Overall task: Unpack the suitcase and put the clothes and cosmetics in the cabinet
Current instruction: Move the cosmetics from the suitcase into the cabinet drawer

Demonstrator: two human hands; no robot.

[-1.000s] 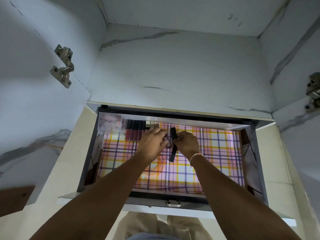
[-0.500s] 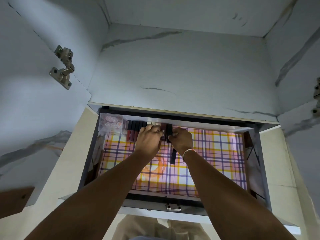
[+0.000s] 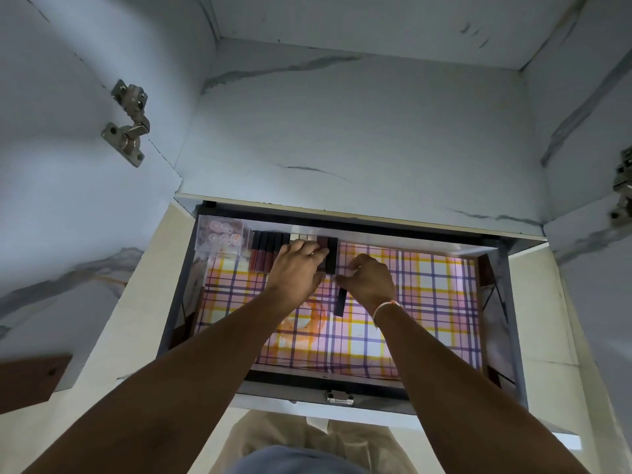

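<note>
Pulled-out drawer (image 3: 506, 323) of the cabinet (image 3: 342, 138) was lined with a plaid liner (image 3: 437, 302). Row of cosmetic tubes (image 3: 263, 251) lay along the drawer's 12 o'clock wall, dark red ones toward 9 o'clock, then pale ones, then dark ones. Clear plastic box (image 3: 220, 237) with small round items sat in the corner at 10 o'clock, just beside the row. Left hand (image 3: 295, 268) rested palm down on the row, fingers curled over the tubes at its 3 o'clock end; cannot tell whether it actually gripped any. Right hand (image 3: 367, 280) was just at 3 o'clock of the left, fingers curled, tips pinched near the top of a single black tube (image 3: 340, 304) that lay lengthwise on the liner, pointing toward 6 o'clock, part hidden under the hand. Thread bracelet (image 3: 384, 307) was on the right wrist. Metal hinge (image 3: 128, 121) was on the cabinet wall at 10 o'clock.
</note>
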